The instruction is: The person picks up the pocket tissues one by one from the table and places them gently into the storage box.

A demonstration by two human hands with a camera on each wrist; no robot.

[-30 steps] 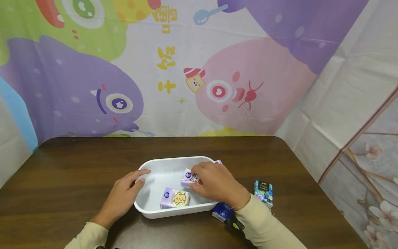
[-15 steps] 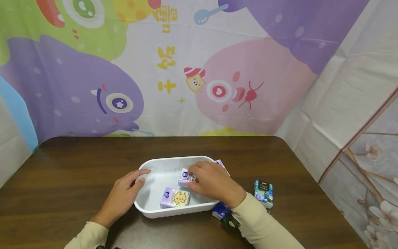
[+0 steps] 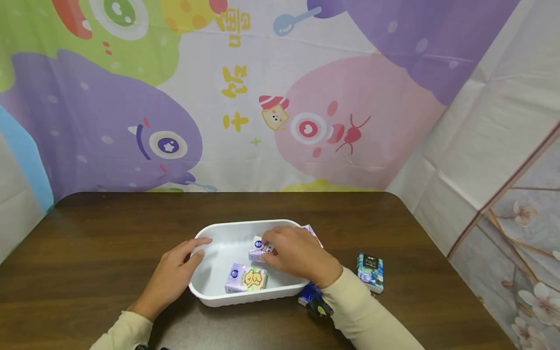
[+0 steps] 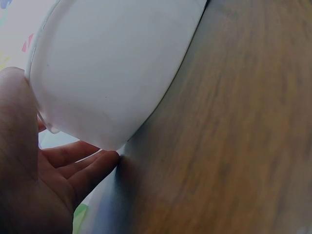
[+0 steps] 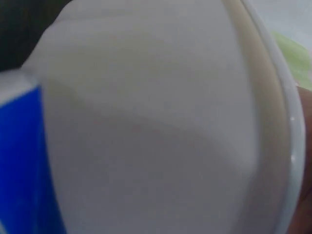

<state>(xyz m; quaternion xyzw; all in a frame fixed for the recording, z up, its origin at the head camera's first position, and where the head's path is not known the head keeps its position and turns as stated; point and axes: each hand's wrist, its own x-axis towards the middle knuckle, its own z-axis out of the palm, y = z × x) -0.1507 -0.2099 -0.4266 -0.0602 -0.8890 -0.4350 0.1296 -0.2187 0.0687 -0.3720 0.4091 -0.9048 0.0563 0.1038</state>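
Note:
My right hand [image 3: 302, 253] reaches over the right end of a white plastic basin [image 3: 218, 301]. Its fingers and thumb pinch a purple-and-white tissue pack [image 3: 256, 250] inside, partly covered by the hand. Another tissue pack [image 3: 247, 278], with a yellow bear on it, lies flat near the basin's front wall. My left hand [image 3: 172, 267] holds the basin's left end, thumb over the rim. In the left wrist view, the left fingers [image 4: 92, 173] lie against the outer wall [image 4: 107, 73]. The right wrist view shows mostly the basin's outside [image 5: 146, 136].
Outside the basin's right end, a purple pack [image 3: 311, 230] is partly hidden behind the right hand. A blue pack [image 3: 307, 294] lies by the front right corner. Farther right is a blue-green pack [image 3: 370, 273] on the brown table [image 3: 109, 233]. A cartoon cloth hangs behind.
My right hand has slid slightly left inside the basin with the purple-and-white tissue pack. More of the purple pack outside now shows. The left hand and the basin stay put.

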